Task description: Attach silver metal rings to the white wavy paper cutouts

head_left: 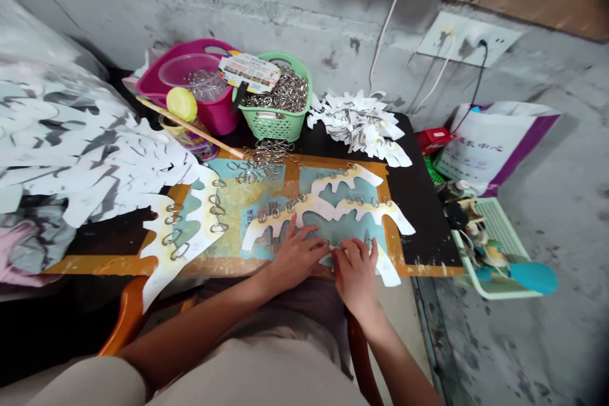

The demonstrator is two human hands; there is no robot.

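Observation:
At the table's front edge, my left hand (pixel 297 258) and my right hand (pixel 354 269) meet over a white cut-out strip (pixel 390 269) with metal oval rings along it. The fingers of both hands are bent and pinch its upper edge; the exact hold is partly hidden. A small ring (pixel 339 244) shows between the fingertips. Just beyond lie more white strips with rings, one near my left fingers (pixel 254 235), one farther right (pixel 399 219) and one behind (pixel 368 176). To the left, two ringed strips (pixel 164 257) overlap the table edge.
Loose rings (pixel 266 162) lie before a green basket (pixel 278 124) full of rings. Beside it stand a magenta basket (pixel 219 117) and a yellow-lidded jar (pixel 182 104) with a stick across it. White cut-outs pile up left (pixel 95 120) and back right (pixel 361 120). A pale green basket (pixel 509 235) stands right.

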